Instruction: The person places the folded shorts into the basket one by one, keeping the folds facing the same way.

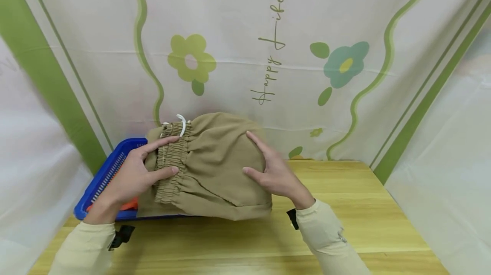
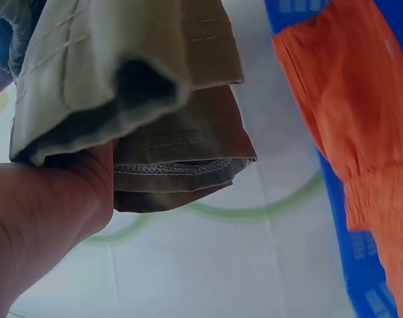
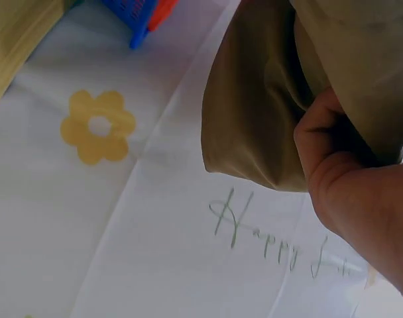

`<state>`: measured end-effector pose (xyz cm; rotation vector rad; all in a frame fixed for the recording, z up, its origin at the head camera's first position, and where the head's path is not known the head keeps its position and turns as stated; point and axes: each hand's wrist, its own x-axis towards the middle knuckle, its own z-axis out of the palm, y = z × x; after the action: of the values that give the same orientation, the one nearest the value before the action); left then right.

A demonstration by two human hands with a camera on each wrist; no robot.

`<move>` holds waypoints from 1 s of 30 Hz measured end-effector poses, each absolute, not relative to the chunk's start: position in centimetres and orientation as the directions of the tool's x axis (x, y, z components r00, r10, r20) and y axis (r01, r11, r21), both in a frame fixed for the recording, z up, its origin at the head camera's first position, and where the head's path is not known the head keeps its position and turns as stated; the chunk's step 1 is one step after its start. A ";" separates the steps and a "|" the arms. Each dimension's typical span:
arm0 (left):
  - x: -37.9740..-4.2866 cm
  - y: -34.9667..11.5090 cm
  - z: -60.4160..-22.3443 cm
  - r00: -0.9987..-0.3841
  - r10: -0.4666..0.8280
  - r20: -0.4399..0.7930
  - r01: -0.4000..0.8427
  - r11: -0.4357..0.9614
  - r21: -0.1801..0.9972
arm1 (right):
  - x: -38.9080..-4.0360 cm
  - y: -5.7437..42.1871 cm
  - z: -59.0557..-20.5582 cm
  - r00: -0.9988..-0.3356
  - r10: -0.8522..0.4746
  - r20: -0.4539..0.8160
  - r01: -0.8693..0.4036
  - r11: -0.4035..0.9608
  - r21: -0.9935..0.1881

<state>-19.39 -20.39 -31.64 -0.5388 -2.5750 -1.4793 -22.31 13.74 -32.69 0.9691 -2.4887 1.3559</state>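
Folded khaki pants (image 1: 218, 168) are held up between both hands, above the table and overlapping the basket's right part in the head view. Their gathered elastic waistband (image 1: 170, 172), with a white drawstring (image 1: 182, 126), faces left. My left hand (image 1: 132, 177) grips the waistband end, thumb and a finger lying over the gathers. Stitched hems (image 2: 175, 142) hang beside that hand in the left wrist view. At the rounded right end, my right hand (image 1: 274, 172) holds the fold; in the right wrist view its digits reach in between the fabric layers (image 3: 254, 112).
A blue plastic basket (image 1: 100, 177) sits at the left of the wooden table (image 1: 345, 219). Inside it lies an orange garment (image 2: 360, 119). A white curtain (image 1: 238, 23) with flowers and lettering rises right behind the table, and white panels flank both sides.
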 end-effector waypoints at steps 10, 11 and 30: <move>-20.1 -23.2 -32.0 -0.936 0.228 0.269 0.350 0.514 0.783 | -23.6 10.8 -33.2 -0.788 -0.503 0.356 -0.575 0.392 -0.719; -20.2 -23.4 -32.0 -0.939 0.224 0.262 0.342 0.522 0.781 | -23.7 10.6 -33.2 -0.790 -0.504 0.350 -0.570 0.392 -0.722; -21.7 -27.7 -32.9 -0.972 0.167 0.168 0.231 0.515 0.825 | -25.5 5.6 -33.7 -0.844 -0.485 0.229 -0.465 0.447 -0.765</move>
<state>-21.65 -27.70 -32.85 -0.3521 -2.6755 -1.4724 -25.51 5.61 -33.74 0.8838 -2.6916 1.4105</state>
